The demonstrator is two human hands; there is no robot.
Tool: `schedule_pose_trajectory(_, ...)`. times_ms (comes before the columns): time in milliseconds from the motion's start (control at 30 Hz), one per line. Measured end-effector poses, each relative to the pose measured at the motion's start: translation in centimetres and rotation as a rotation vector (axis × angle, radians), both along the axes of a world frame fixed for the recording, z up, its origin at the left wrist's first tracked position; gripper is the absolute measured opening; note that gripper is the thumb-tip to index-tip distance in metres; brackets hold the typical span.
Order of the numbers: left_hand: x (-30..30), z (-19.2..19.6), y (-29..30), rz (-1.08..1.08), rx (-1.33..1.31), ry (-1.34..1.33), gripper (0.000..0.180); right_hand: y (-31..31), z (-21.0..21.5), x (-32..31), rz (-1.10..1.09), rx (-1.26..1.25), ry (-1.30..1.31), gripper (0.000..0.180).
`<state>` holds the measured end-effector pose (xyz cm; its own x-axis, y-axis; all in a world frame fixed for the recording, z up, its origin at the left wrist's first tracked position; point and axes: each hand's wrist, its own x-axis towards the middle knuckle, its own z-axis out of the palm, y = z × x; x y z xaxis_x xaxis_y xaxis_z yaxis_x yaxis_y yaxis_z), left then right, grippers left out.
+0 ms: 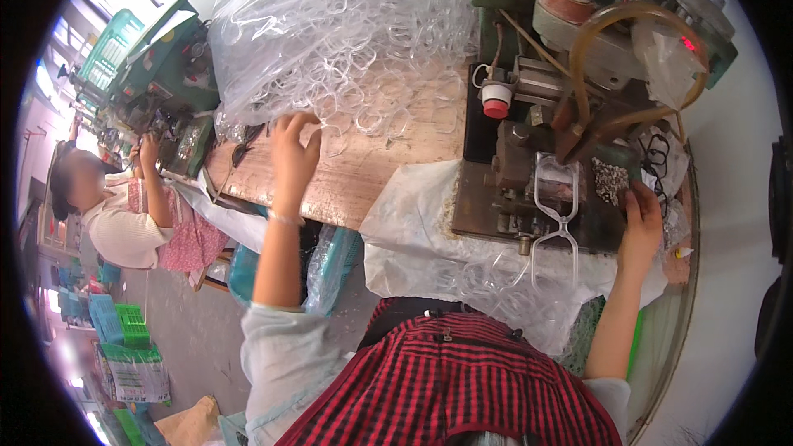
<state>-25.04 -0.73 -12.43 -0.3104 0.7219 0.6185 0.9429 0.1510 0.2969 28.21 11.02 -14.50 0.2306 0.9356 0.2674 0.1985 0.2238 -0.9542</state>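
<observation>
My left hand [293, 163] is raised over the wooden bench with its fingers and thumb apart, holding nothing. It is beside a big clear plastic bag [273, 41] with many transparent spectacle frames [388, 74] spilling out of it. A clear spectacle frame [564, 221] sits upright on end at the machine's metal fixture, one rim around the block and the other hanging toward me. To its right, my right hand [643, 227] is at the edge of a heap of small metal pieces [610, 180], fingertips drawn together; what is between them is too small to make out.
A green press [529, 21] with a red-lit switch and a brown hose [582, 58] stands above the fixture. A red push button [496, 107] is on its left. More clear frames [487, 277] lie on white sheeting near my lap. A co-worker [124, 223] sits at another machine on the left.
</observation>
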Motion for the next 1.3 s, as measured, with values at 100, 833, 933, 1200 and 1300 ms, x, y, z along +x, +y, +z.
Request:
schedule_pose_trajectory(100, -5.4, -3.0, 3.9, -0.058, -0.392, 0.232, 0.037, 2.0, -0.5, 0.1, 0.100, -0.105, 0.295, 0.022)
schedule_pose_trajectory(833, 13.4, -5.8, 5.3, -0.176, 0.360, -1.435, 0.038, -1.1, 5.1, -10.4, 0.314, 0.199, 0.113, 0.044)
schedule_pose_trajectory(933, 15.0, -5.7, 5.5, -0.427, 0.323, -1.370, 0.031, -1.3, 4.7, -10.6, 0.343, 0.182, 0.219, 0.048)
schedule_pose_trajectory(1200, 20.9, 10.6, 5.4, -0.895, 0.521, -0.548, 0.026, -2.1, 6.5, -11.5, 0.472, 0.134, 0.327, 0.053)
schedule_pose_trajectory(1300, 21.5, 10.4, 5.2, -0.999, 0.598, -0.704, 0.022, -4.0, 8.8, -11.3, 0.429, -0.025, 0.413, 0.050)
